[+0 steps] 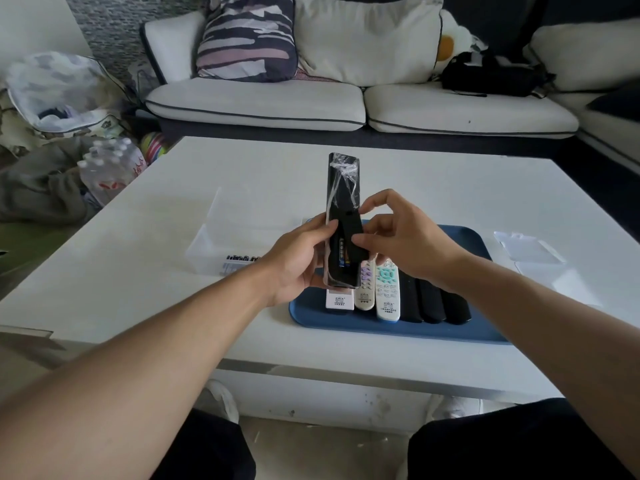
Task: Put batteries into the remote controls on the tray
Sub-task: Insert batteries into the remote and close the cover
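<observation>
Well, the white worktop (138, 271) carries a blue tray (381, 329) with white and black remotes lying side by side, and a clear box (207, 251) of batteries left of it. Above the tray, the left hand (298, 261) grips a long black remote (341, 188) upright, back facing out. The right hand (401, 237) pinches its cover beside a blue battery (343, 252) in the compartment.

Home living room, cushioned sofa (346, 98), white coffee table (173, 237)
</observation>
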